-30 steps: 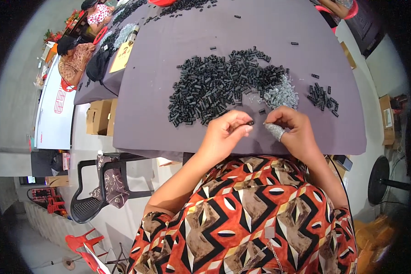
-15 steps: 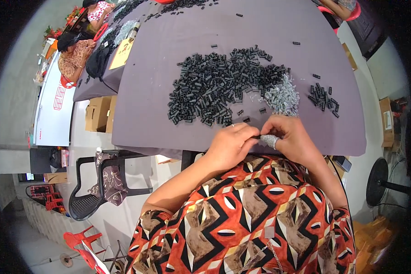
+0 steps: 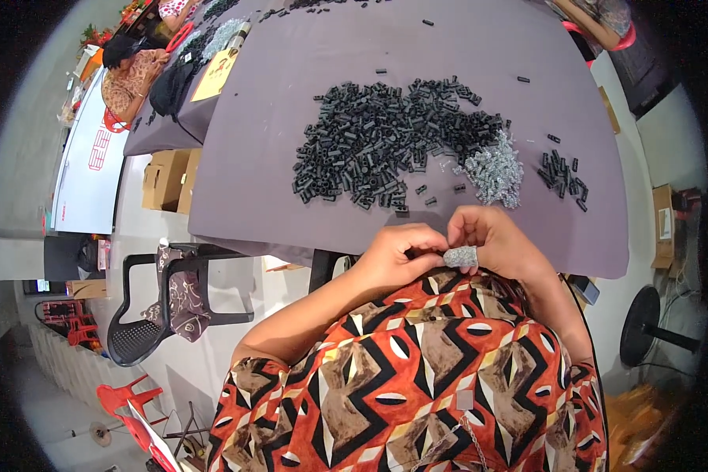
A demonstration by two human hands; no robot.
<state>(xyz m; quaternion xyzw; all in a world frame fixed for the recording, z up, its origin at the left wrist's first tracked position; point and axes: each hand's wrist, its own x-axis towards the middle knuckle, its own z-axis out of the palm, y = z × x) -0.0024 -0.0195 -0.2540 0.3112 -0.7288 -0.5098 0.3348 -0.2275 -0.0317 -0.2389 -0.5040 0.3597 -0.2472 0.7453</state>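
Note:
Close to my body, at the table's front edge, my two hands meet. My left hand (image 3: 401, 253) has its fingers curled and its thumb tip against the other hand's covered thumb. My right hand (image 3: 499, 242) is bent inward with closed fingers, and a grey textured cover (image 3: 460, 257) wraps its thumb. Whatever sits between the fingertips is hidden. Beyond them lies a big heap of short black plastic pieces (image 3: 370, 149). A smaller heap of tiny clear-silvery parts (image 3: 495, 171) touches its right side, nearest my right hand.
A loose group of black pieces (image 3: 562, 175) lies right on the grey-covered table (image 3: 252, 181). Another person (image 3: 134, 82) sits at the far left, and a person's arm (image 3: 594, 23) shows far right. A black chair (image 3: 165, 299) stands left; a black fan (image 3: 641, 326) is at right.
My hands have drawn slightly toward my body. A small dark piece showed between the fingertips before and is now out of sight. The view has shifted a little.

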